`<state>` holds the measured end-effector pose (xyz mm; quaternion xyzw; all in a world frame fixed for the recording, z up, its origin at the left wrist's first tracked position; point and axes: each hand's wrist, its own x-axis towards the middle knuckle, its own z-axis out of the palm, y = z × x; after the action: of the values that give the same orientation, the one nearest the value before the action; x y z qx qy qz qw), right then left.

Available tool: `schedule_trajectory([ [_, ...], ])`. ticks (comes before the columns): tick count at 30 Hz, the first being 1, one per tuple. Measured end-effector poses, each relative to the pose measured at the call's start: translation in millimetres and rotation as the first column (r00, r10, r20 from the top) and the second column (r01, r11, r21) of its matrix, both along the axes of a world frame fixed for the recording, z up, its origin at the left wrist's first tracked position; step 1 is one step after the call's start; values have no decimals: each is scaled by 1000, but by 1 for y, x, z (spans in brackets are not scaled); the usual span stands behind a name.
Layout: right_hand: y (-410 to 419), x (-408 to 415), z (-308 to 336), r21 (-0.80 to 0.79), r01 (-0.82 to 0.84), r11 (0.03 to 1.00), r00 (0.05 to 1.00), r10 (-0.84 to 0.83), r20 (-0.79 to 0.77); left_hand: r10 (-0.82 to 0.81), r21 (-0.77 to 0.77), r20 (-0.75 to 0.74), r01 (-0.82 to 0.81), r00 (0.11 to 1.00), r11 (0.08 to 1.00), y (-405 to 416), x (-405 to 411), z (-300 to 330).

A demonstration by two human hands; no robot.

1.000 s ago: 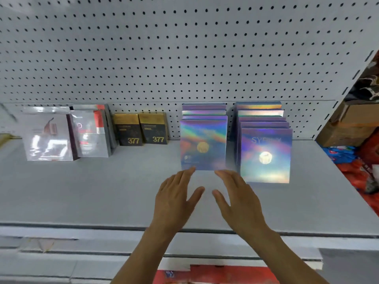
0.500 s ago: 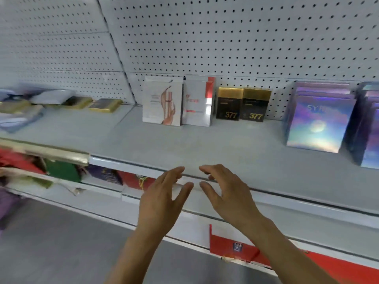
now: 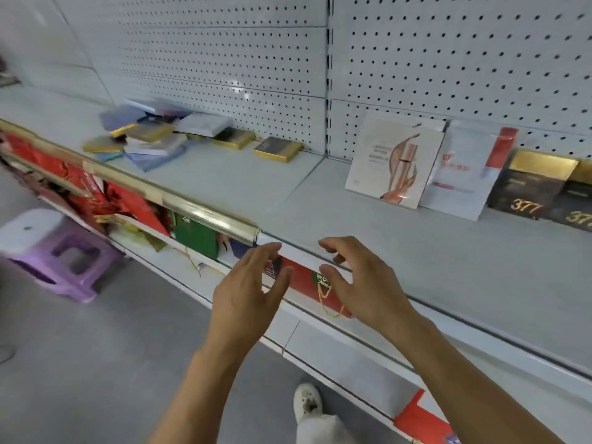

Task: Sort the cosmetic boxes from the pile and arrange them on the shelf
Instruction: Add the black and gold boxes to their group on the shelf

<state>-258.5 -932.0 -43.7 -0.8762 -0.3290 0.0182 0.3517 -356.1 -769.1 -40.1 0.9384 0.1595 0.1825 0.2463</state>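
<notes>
A loose pile of cosmetic boxes [image 3: 153, 136] lies flat on the grey shelf [image 3: 256, 184] at the far left, with a gold-edged dark box [image 3: 278, 149] at its right end. Standing against the pegboard on the right are a white box with a copper design [image 3: 392, 161], a white and red box [image 3: 464, 174] and black and gold boxes marked 377 [image 3: 535, 184]. My left hand [image 3: 248, 293] and my right hand [image 3: 362, 283] hover empty in front of the shelf's front edge, fingers relaxed and slightly curved, palms facing each other.
A purple plastic stool [image 3: 48, 251] stands on the floor at the left. Red and green packages [image 3: 128, 203] fill the lower shelf behind a gold rail [image 3: 205, 213]. My white shoe [image 3: 307, 400] is on the grey floor below.
The view has swung left, away from the holographic boxes, bringing the pile into sight. Both hands have pulled back from the shelf to in front of its edge, still empty.
</notes>
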Motion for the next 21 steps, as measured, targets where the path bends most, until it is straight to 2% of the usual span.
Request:
schedule_trajectory([
  [6, 86, 59, 1, 3, -48, 999, 998, 48, -35, 52, -6, 1, -52, 999, 999, 86, 53, 2],
  [12, 175, 132, 4, 57, -27, 998, 993, 33, -114, 47, -11, -19, -48, 999, 999, 178, 123, 9],
  [15, 213, 165, 4, 64, -22, 998, 986, 32, -161, 47, -115, -3, -47, 999, 992, 216, 156, 6],
  [17, 232, 183, 4, 95, 14, 995, 973, 9, -231, 51, -242, 11, -47, 999, 969, 237, 176, 2],
  [21, 268, 219, -2, 124, 122, 985, 930, -69, -362, 73, -517, -1, -63, 997, 854, 279, 223, -3],
])
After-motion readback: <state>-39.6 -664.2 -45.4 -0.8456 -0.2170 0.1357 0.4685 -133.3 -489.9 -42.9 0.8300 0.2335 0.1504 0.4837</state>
